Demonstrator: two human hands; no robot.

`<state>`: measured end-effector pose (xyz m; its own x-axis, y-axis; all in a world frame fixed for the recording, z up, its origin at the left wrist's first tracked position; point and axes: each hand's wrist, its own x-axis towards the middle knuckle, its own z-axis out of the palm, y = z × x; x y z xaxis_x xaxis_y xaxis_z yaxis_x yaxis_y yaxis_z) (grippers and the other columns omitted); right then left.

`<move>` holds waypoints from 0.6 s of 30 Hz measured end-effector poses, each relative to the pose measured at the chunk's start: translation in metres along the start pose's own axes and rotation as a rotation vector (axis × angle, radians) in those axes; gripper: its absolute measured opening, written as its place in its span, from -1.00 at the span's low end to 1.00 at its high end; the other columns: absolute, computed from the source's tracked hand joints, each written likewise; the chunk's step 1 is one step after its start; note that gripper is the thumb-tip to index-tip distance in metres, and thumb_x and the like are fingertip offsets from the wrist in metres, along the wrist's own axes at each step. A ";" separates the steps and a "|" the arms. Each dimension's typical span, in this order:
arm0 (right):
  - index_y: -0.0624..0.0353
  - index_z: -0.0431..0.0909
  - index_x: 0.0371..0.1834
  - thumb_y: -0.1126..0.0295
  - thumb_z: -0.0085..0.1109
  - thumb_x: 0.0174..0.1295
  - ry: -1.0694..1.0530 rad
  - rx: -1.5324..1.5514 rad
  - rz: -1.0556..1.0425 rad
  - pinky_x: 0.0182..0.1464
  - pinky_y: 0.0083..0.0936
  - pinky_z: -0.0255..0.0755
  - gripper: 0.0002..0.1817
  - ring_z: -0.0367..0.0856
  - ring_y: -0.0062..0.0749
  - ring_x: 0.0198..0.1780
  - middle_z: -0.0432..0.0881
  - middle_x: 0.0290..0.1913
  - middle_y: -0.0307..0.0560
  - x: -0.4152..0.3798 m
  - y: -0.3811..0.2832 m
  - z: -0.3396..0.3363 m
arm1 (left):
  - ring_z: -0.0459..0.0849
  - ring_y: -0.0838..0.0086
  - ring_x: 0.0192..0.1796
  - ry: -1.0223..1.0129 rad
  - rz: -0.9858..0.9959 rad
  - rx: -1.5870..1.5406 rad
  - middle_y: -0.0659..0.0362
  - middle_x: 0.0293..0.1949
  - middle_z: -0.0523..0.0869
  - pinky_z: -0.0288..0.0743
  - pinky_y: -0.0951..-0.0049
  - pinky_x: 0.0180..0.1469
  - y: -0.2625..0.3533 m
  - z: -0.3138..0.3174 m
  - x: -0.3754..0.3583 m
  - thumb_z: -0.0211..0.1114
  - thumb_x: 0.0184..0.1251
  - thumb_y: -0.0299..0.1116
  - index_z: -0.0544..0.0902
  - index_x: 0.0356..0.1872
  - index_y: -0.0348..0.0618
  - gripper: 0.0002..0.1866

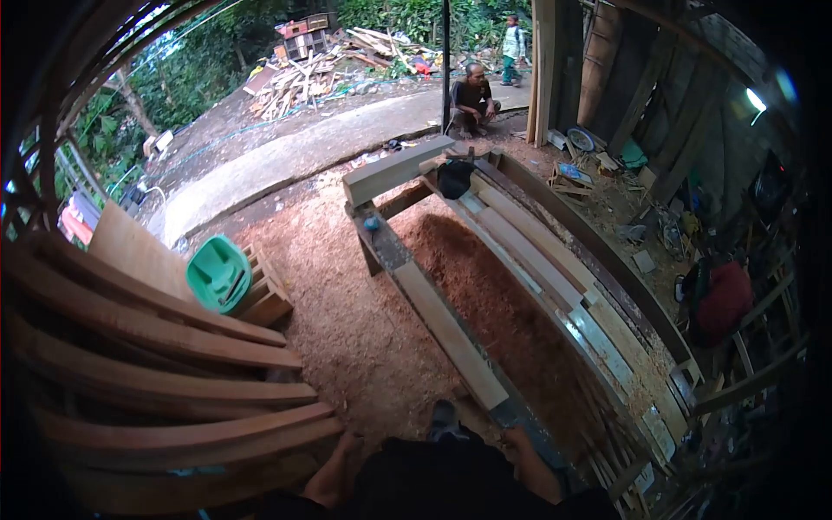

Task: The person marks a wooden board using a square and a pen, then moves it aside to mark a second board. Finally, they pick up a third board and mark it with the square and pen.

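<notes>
Forearms low in frame, right hand (513, 439) by pale plank (451, 334) on sawdust-filled workbench (607, 269), left hand (347, 446) near stacked boards (173, 347) — neither grip can be told.

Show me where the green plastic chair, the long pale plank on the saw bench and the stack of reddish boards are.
Green plastic chair (218, 274), head view, on its seat.
Long pale plank (451, 334), head view, mid-length of its top face.
Stack of reddish boards (165, 364), head view, on an upper board's face.

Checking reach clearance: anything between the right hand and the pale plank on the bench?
Nothing visible. The right hand sits just past the near end of the pale plank; contact is unclear. A dark object lies beside that end, not between.
</notes>
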<state>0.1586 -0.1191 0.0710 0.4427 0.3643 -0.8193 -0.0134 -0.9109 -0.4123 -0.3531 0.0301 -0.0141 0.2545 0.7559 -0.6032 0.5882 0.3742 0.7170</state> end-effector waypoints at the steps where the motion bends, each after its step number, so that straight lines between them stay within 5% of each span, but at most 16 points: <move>1: 0.33 0.54 0.07 0.40 0.18 0.17 0.018 0.058 0.014 -0.32 -0.24 0.62 -0.60 0.72 -0.10 -0.28 0.67 -0.19 0.15 0.017 -0.004 0.000 | 0.72 0.26 -0.09 -0.002 0.049 -0.031 -0.02 -0.13 0.75 0.54 0.27 -0.02 0.020 -0.004 0.018 0.30 0.08 -0.35 0.69 -0.03 -0.23 -0.61; 4: 0.34 0.55 0.04 0.37 0.21 0.16 0.048 0.154 -0.015 -0.28 -0.19 0.63 -0.61 0.71 -0.08 -0.28 0.67 -0.20 0.15 0.023 -0.051 -0.002 | 0.71 0.23 -0.06 -0.129 -0.099 0.316 -0.03 -0.11 0.74 0.54 0.27 -0.03 0.115 -0.029 0.063 0.27 0.09 -0.37 0.67 -0.02 -0.23 -0.62; 6: 0.32 0.50 0.10 0.35 0.20 0.15 0.032 0.072 -0.057 -0.24 -0.18 0.63 -0.55 0.70 -0.04 -0.19 0.64 -0.10 0.18 0.070 -0.061 -0.001 | 0.70 0.24 -0.03 0.020 0.052 0.343 -0.08 -0.14 0.74 0.54 0.27 -0.01 0.205 -0.032 0.081 0.21 0.17 -0.35 0.68 -0.05 -0.23 -0.67; 8: 0.30 0.35 0.26 0.35 0.19 0.15 0.151 0.042 -0.205 -0.23 -0.18 0.63 -0.42 0.66 -0.04 -0.06 0.57 0.05 0.22 0.119 -0.036 0.018 | 0.69 0.18 0.02 0.006 0.042 0.464 -0.12 -0.11 0.73 0.52 0.24 0.06 0.260 -0.034 0.109 0.17 0.22 -0.29 0.68 -0.06 -0.23 -0.66; 9: 0.30 0.18 0.37 0.36 0.15 0.16 0.056 0.096 -0.076 -0.12 -0.15 0.60 -0.31 0.59 -0.01 0.07 0.49 0.16 0.25 0.108 -0.049 0.012 | 0.68 0.14 0.05 0.001 0.014 0.437 -0.14 -0.09 0.72 0.51 0.21 0.10 0.308 -0.035 0.099 0.16 0.24 -0.26 0.68 -0.05 -0.24 -0.65; 15: 0.35 0.23 0.35 0.35 0.10 0.16 0.248 0.225 -0.026 0.28 -0.17 0.31 -0.34 0.46 0.06 0.24 0.45 0.23 0.29 0.078 -0.079 0.016 | 0.67 0.04 0.03 -0.057 0.284 0.567 -0.16 -0.08 0.70 0.52 0.17 0.09 0.350 -0.043 0.228 0.17 0.23 -0.23 0.67 -0.06 -0.25 -0.64; 18: 0.35 0.19 0.38 0.35 0.09 0.18 0.281 0.186 0.016 0.31 -0.20 0.27 -0.32 0.41 0.07 0.29 0.39 0.29 0.29 0.087 -0.069 0.025 | 0.68 0.00 -0.01 -0.097 0.318 0.644 -0.16 -0.12 0.71 0.52 0.16 0.07 0.381 -0.061 0.273 0.18 0.21 -0.27 0.67 -0.08 -0.24 -0.66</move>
<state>0.1755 -0.0193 0.0183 0.6708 0.2594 -0.6948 -0.1740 -0.8556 -0.4875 -0.1062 0.4116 0.1157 0.5377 0.7131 -0.4499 0.8025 -0.2691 0.5325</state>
